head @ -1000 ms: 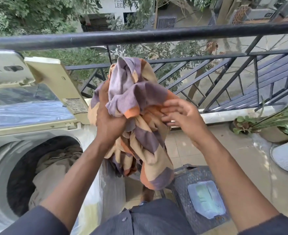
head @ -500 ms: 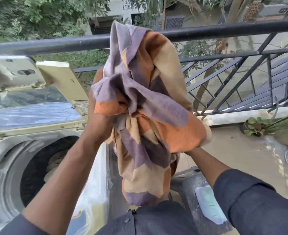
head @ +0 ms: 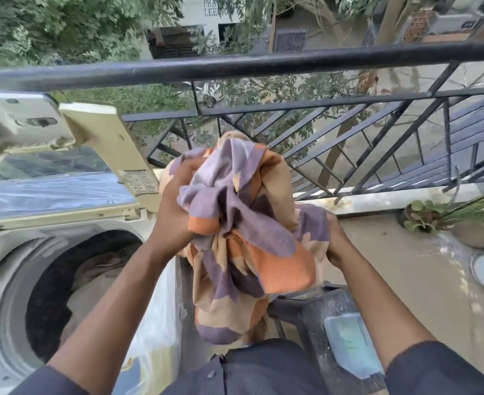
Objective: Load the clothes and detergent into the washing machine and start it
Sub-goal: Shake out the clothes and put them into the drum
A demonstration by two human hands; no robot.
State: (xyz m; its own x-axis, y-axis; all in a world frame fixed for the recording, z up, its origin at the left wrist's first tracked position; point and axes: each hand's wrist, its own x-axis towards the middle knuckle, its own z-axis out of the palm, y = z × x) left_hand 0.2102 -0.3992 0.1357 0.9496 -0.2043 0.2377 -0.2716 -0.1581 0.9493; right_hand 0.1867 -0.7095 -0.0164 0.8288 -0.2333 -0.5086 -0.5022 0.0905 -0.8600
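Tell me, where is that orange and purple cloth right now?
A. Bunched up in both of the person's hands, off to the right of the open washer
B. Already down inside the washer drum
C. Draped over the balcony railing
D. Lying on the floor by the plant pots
A: the left hand and right hand both grip the bunched cloth in the air, right of the open washer drum, which already holds other laundry.

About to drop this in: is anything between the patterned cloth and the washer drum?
Nothing visible blocks it. The lid stands raised behind the drum opening, which lies left of and below the patterned cloth held by the left hand and right hand.
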